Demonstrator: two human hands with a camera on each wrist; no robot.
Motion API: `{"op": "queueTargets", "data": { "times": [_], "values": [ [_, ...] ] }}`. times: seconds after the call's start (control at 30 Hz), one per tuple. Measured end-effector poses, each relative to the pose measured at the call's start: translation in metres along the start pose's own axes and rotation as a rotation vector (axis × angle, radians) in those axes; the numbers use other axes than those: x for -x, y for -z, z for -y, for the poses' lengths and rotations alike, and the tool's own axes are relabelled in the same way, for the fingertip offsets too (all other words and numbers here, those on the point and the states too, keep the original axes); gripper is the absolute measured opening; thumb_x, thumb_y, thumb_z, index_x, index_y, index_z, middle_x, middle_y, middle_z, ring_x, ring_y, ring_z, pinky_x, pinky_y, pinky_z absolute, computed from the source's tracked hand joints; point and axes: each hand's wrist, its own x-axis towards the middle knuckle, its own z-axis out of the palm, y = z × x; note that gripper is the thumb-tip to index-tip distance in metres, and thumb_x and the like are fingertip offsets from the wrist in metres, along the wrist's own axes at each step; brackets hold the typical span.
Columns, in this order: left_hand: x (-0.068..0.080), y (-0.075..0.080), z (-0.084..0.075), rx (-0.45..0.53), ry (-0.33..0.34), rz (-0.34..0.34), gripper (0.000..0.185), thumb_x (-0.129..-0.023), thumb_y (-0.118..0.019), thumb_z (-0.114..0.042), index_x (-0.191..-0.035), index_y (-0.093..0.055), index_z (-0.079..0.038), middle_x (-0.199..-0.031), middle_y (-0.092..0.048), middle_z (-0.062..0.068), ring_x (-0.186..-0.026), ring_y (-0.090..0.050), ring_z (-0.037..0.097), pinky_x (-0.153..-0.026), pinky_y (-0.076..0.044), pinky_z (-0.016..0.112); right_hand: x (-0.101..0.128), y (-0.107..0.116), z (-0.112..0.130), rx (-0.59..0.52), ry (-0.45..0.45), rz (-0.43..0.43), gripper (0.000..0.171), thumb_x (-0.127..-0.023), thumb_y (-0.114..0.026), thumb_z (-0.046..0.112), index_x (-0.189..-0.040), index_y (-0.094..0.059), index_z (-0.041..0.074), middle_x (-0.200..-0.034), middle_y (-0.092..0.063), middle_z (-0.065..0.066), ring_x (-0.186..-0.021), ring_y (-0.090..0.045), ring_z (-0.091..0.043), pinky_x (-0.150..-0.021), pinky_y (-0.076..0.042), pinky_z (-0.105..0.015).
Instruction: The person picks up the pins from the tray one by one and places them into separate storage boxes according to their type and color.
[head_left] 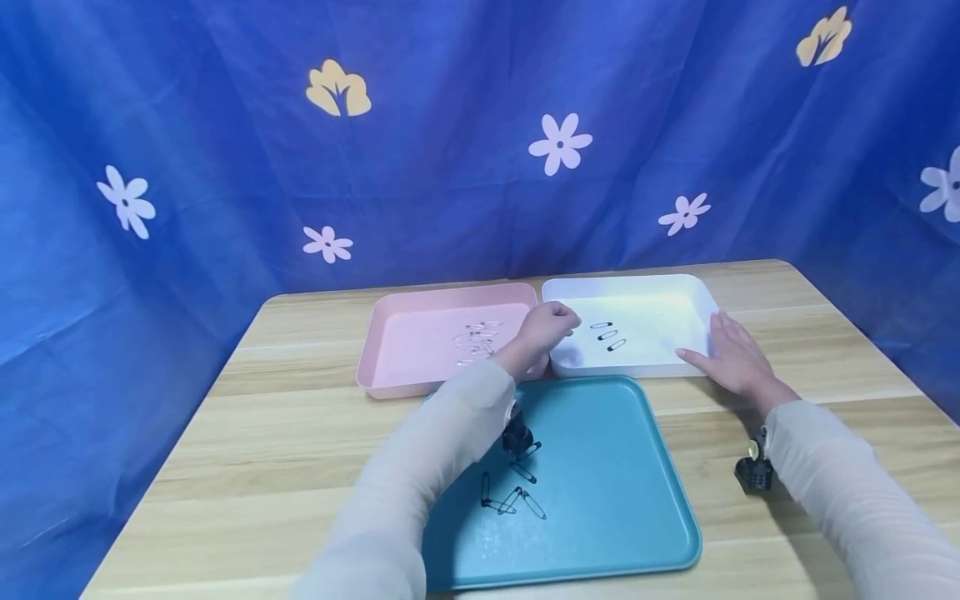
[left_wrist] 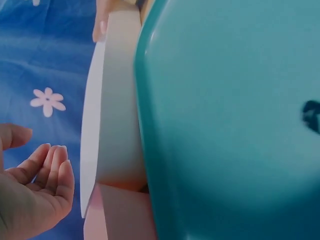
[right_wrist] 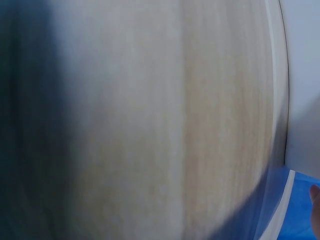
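Observation:
My left hand (head_left: 543, 330) is over the left end of the white tray (head_left: 678, 287), close to three dark safety pins (head_left: 607, 335) lying in it. In the left wrist view its fingers (left_wrist: 52, 172) bend loosely, thumb apart, with nothing between them. On the white tray's right edge rests my right hand (head_left: 733, 357), fingers extended and thumb over the near rim. Several dark safety pins (head_left: 522, 472) lie on the teal tray (head_left: 600, 533), partly beneath my left forearm. Light-coloured safety pins (head_left: 474, 340) are grouped in the pink tray (head_left: 390, 333), left of that hand.
The pink and white trays stand side by side at the back of the wooden table (head_left: 285, 442), with the teal tray in front. A blue curtain (head_left: 450, 167) with flower shapes hangs behind. Wrist cameras (head_left: 754, 472) sit under my sleeves.

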Motion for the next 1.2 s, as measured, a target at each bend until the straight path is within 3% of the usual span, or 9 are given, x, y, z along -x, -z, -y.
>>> {"op": "queueTargets", "data": {
  "times": [0.2,0.57,0.83,0.97,1.2],
  "values": [
    [0.013,0.005,0.003,0.080,0.035,0.082,0.013,-0.081,-0.056,-0.011,-0.091,-0.058,-0.002,-0.092,-0.056,0.005,-0.088,-0.054,0.019,-0.081,-0.042,0.030,-0.002,0.000,-0.001,0.001,-0.002,-0.005,0.097,-0.082,-0.034,0.060,-0.129,0.004,-0.016,-0.135,0.004,-0.033,-0.124,0.002,-0.042,-0.099,-0.001,-0.050],
    [0.038,0.020,0.007,0.024,0.052,0.134,0.017,-0.081,-0.056,-0.012,-0.092,-0.059,0.001,-0.086,-0.057,0.010,-0.082,-0.055,0.023,-0.077,-0.045,0.037,-0.003,0.001,-0.002,0.009,-0.006,0.004,0.098,-0.082,-0.033,0.060,-0.129,0.005,-0.016,-0.135,0.005,-0.033,-0.124,0.004,-0.041,-0.100,0.000,-0.049],
    [0.057,0.034,0.016,0.010,0.019,0.209,0.021,-0.083,-0.054,-0.013,-0.097,-0.058,0.001,-0.094,-0.058,0.013,-0.090,-0.055,0.026,-0.077,-0.045,0.028,-0.002,0.001,0.000,0.021,0.004,0.008,0.097,-0.082,-0.033,0.060,-0.128,0.005,-0.017,-0.134,0.005,-0.034,-0.124,0.003,-0.042,-0.100,-0.001,-0.049],
    [0.065,0.040,0.020,-0.017,0.008,0.227,0.021,-0.083,-0.054,-0.016,-0.096,-0.057,0.001,-0.092,-0.058,0.009,-0.089,-0.055,0.022,-0.079,-0.044,0.029,-0.002,0.003,0.000,0.026,0.002,0.011,0.097,-0.083,-0.033,0.059,-0.128,0.005,-0.017,-0.134,0.004,-0.034,-0.124,0.003,-0.042,-0.100,-0.001,-0.049],
    [0.077,0.047,0.027,-0.050,0.011,0.274,0.021,-0.084,-0.054,-0.015,-0.097,-0.057,0.001,-0.095,-0.057,0.014,-0.088,-0.053,0.025,-0.078,-0.043,0.032,-0.001,0.004,0.001,0.026,0.003,0.015,0.096,-0.083,-0.033,0.059,-0.128,0.004,-0.017,-0.134,0.004,-0.034,-0.124,0.004,-0.042,-0.100,-0.001,-0.049]
  ]
}}
